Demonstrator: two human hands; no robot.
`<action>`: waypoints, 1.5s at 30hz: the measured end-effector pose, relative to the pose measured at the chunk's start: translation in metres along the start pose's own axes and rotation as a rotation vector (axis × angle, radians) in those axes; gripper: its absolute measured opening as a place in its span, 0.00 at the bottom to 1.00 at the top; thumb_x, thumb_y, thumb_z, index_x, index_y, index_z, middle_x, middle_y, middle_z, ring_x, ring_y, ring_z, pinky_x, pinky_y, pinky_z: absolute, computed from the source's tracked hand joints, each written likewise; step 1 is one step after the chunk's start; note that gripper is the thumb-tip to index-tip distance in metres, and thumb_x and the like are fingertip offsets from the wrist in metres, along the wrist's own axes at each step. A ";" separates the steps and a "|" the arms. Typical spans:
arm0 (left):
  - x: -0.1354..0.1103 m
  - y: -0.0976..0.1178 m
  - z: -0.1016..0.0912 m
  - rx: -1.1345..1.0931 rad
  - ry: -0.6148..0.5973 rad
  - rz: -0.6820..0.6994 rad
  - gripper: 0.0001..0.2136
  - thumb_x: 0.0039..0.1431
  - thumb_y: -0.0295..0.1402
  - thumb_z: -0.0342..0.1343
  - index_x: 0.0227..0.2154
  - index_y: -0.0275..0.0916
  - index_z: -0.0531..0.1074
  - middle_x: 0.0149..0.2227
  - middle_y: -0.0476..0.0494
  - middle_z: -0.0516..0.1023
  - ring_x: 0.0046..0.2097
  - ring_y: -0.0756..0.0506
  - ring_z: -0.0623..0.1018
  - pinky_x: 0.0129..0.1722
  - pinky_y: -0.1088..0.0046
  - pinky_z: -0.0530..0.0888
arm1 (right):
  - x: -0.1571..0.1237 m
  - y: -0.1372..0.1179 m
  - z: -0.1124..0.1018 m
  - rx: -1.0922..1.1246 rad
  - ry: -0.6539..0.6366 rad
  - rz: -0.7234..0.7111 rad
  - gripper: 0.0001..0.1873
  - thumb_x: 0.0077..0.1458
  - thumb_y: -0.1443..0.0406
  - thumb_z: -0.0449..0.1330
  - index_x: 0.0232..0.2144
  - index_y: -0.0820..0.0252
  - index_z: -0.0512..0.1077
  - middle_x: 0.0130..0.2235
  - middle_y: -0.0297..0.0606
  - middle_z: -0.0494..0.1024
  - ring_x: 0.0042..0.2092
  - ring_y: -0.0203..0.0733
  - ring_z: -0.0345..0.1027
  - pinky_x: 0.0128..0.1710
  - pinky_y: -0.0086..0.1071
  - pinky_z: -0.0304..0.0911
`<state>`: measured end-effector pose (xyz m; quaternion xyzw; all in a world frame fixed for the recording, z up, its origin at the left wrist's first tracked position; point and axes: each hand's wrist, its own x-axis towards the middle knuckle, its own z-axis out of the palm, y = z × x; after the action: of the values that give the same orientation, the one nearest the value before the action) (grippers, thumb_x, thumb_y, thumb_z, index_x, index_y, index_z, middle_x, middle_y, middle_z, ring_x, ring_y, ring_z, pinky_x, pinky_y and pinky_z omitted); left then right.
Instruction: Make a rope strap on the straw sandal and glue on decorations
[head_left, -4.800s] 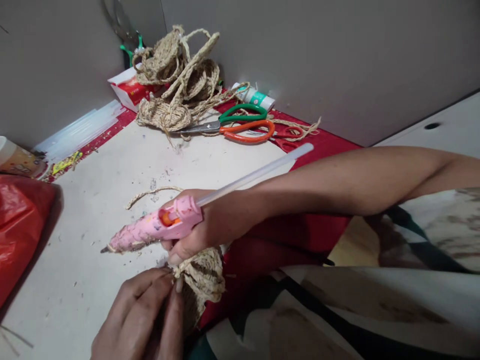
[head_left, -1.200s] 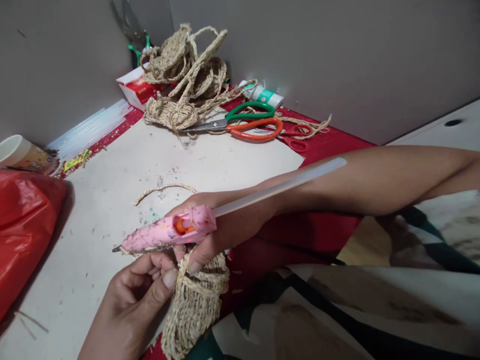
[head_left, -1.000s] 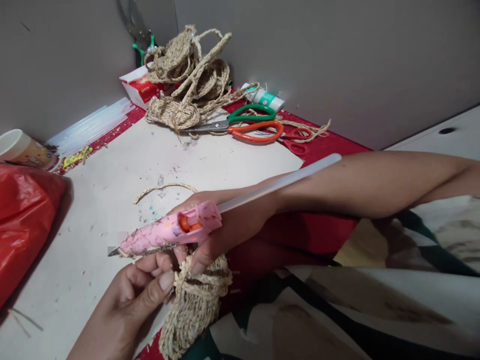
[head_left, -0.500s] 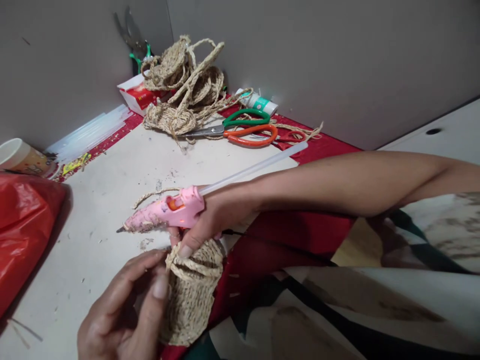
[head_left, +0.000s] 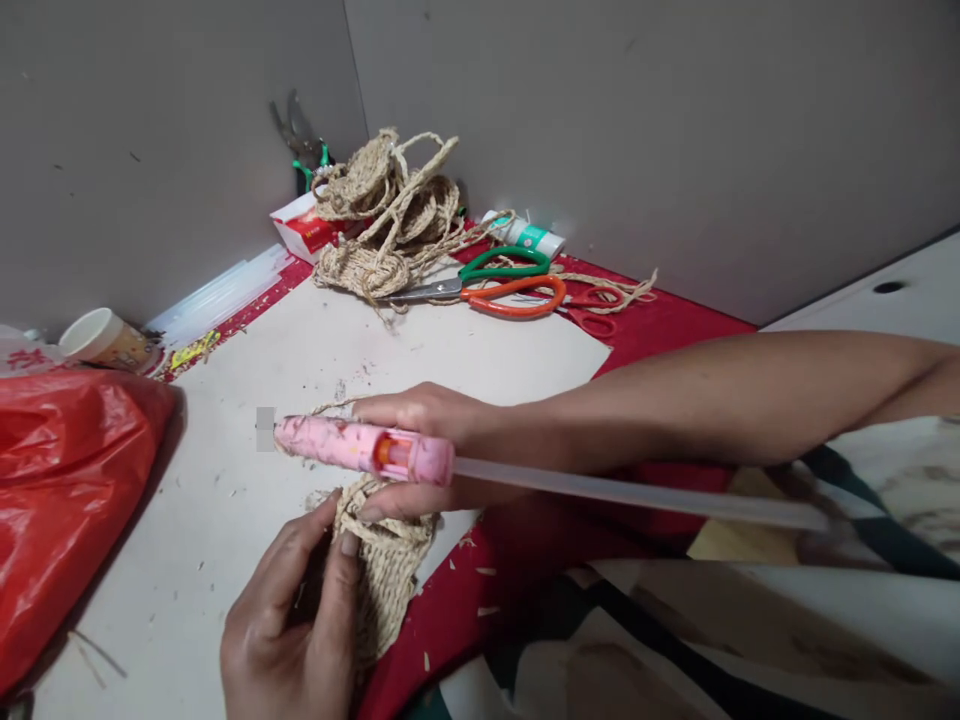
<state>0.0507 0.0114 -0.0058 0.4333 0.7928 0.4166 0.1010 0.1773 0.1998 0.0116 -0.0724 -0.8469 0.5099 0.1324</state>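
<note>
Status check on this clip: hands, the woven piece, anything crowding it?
Right hand grip shut on pink glue gun. Left hand pinching woven straw piece. Nozzle points left, off the piece. Red bag lies clear at left.

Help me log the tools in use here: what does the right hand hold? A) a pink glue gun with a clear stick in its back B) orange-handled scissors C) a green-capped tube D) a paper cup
A: the right hand grips the pink glue gun, its clear glue stick trailing back along the arm.
</note>
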 end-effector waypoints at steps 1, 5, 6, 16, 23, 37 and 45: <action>0.000 -0.001 0.001 0.022 -0.001 0.055 0.12 0.56 0.39 0.61 0.42 0.43 0.79 0.42 0.44 0.82 0.42 0.43 0.81 0.50 0.66 0.75 | -0.001 0.000 0.002 -0.050 0.013 -0.013 0.16 0.51 0.59 0.63 0.38 0.64 0.69 0.33 0.35 0.70 0.34 0.34 0.61 0.33 0.26 0.55; 0.004 -0.006 0.002 0.088 -0.046 0.216 0.11 0.60 0.35 0.58 0.45 0.42 0.76 0.42 0.45 0.81 0.42 0.46 0.80 0.46 0.70 0.75 | 0.001 0.005 0.007 -0.163 0.002 -0.092 0.15 0.50 0.58 0.62 0.31 0.61 0.62 0.32 0.33 0.69 0.31 0.33 0.57 0.31 0.27 0.51; 0.005 -0.006 0.003 0.091 -0.058 0.236 0.11 0.60 0.34 0.57 0.45 0.42 0.76 0.42 0.45 0.80 0.42 0.46 0.79 0.45 0.71 0.74 | 0.001 0.005 0.007 -0.180 -0.020 -0.088 0.15 0.50 0.58 0.62 0.31 0.61 0.61 0.32 0.33 0.69 0.31 0.33 0.57 0.30 0.27 0.51; 0.007 -0.002 0.008 0.049 -0.175 0.281 0.06 0.62 0.32 0.54 0.41 0.44 0.73 0.39 0.50 0.79 0.37 0.49 0.77 0.37 0.77 0.71 | -0.005 -0.011 0.007 -0.338 -0.139 0.064 0.13 0.53 0.58 0.58 0.35 0.60 0.61 0.32 0.36 0.73 0.33 0.38 0.63 0.29 0.30 0.50; 0.002 0.001 0.008 0.097 -0.156 0.184 0.08 0.60 0.36 0.56 0.39 0.42 0.76 0.34 0.48 0.79 0.30 0.49 0.75 0.32 0.75 0.70 | -0.005 -0.005 0.007 -0.278 -0.097 0.076 0.14 0.52 0.58 0.59 0.35 0.60 0.62 0.32 0.35 0.73 0.30 0.35 0.60 0.29 0.28 0.49; 0.008 0.005 0.010 -0.124 -0.212 -0.116 0.12 0.53 0.42 0.62 0.36 0.41 0.79 0.34 0.44 0.82 0.34 0.45 0.79 0.34 0.74 0.74 | 0.004 0.005 0.007 -0.202 -0.090 0.035 0.16 0.49 0.57 0.61 0.34 0.61 0.62 0.31 0.34 0.70 0.29 0.33 0.57 0.29 0.27 0.49; 0.021 0.003 0.001 -0.684 -0.153 -0.693 0.28 0.45 0.37 0.70 0.52 0.43 0.74 0.42 0.42 0.83 0.36 0.42 0.83 0.38 0.68 0.79 | 0.008 0.002 -0.018 0.119 -0.041 0.089 0.09 0.56 0.62 0.58 0.36 0.63 0.69 0.31 0.31 0.71 0.28 0.29 0.60 0.26 0.23 0.54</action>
<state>0.0405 0.0297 -0.0001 0.1156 0.6984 0.5618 0.4282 0.1747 0.2183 0.0188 -0.0916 -0.8135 0.5662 0.0964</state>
